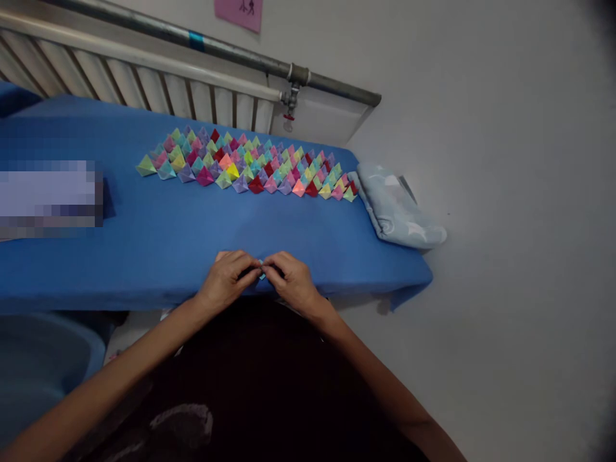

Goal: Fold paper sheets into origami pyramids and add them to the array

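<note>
Both hands meet near the front edge of a table with a blue cloth (183,256). My left hand (230,276) pinches a small light-blue paper piece (262,276) between thumb and fingers. From the other side my right hand (290,277) pinches the same piece. Most of the paper is hidden by the fingertips, so its shape cannot be made out. Beyond the hands, many small folded paper pieces (256,184) in pink, green, blue, purple, yellow and red stand in close rows on the cloth.
A folded light-blue cloth (397,208) lies at the table's right end. A pixelated patch covers something at the left. Behind the table are a white radiator (129,82) and a metal pipe (240,58). A blue rounded object (43,353) stands at the lower left.
</note>
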A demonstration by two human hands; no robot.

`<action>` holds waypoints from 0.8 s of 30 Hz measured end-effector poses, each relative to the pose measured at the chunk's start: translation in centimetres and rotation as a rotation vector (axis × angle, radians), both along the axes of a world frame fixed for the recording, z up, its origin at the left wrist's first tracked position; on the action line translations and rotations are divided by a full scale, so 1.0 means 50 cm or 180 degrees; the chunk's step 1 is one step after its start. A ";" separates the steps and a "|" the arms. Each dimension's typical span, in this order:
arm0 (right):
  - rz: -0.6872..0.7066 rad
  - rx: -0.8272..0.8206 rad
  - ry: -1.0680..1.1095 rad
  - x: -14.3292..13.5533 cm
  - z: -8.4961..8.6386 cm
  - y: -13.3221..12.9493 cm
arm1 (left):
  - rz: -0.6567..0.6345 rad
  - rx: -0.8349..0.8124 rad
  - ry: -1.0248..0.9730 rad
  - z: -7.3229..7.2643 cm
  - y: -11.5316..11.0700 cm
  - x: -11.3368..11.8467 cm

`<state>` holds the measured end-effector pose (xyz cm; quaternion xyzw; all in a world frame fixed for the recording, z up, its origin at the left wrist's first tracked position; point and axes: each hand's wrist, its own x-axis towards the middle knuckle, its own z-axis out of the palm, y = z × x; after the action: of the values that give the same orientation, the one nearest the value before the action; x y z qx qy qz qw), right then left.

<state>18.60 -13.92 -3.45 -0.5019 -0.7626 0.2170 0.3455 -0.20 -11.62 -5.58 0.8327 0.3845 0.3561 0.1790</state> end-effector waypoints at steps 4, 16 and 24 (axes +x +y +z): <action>0.0018 0.0046 -0.0029 0.001 -0.002 0.000 | -0.0003 0.0055 -0.0075 0.001 0.000 -0.001; -0.0224 0.0210 0.0109 0.001 -0.011 -0.002 | 0.0192 -0.0263 -0.0628 0.000 -0.003 -0.006; -0.0415 0.0304 0.0424 -0.003 -0.006 -0.008 | 0.0446 -0.0655 -0.1326 0.018 -0.002 -0.003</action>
<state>18.45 -14.34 -3.75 -0.5179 -0.7131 0.1904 0.4324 -0.38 -11.70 -4.68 0.6900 0.4303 0.4906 0.3132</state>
